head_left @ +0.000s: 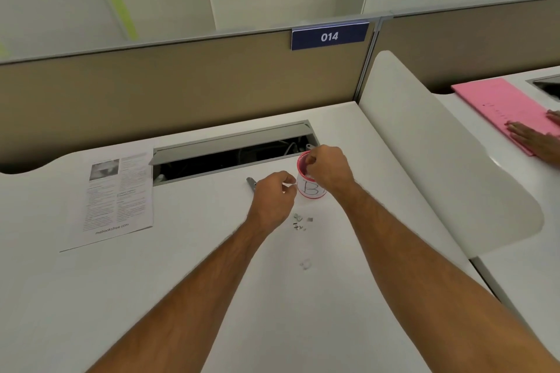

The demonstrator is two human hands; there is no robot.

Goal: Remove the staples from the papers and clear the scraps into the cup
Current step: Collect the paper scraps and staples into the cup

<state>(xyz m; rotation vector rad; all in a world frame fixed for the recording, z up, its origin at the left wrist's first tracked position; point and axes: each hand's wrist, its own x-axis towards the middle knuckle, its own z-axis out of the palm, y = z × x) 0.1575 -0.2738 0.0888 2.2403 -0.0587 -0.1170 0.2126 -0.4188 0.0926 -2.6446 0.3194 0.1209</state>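
A white cup (310,189) with a pink rim and a hand-drawn "B" stands on the white desk (212,281). My right hand (328,168) hovers over its mouth with the fingertips pinched together; whether they hold a scrap is hidden. My left hand (274,198) is just left of the cup, fingers curled, nothing visible in it. A small pile of staples and paper scraps (300,222) lies in front of the cup, and one more scrap (305,264) lies nearer to me. A grey staple remover (251,183) peeks out behind my left hand. Printed papers (116,194) lie at the left.
An open cable trough (236,154) runs along the back of the desk, right behind the cup. A white curved divider (439,160) bounds the desk on the right. Beyond it another person's hand (533,139) rests on a pink folder (506,106).
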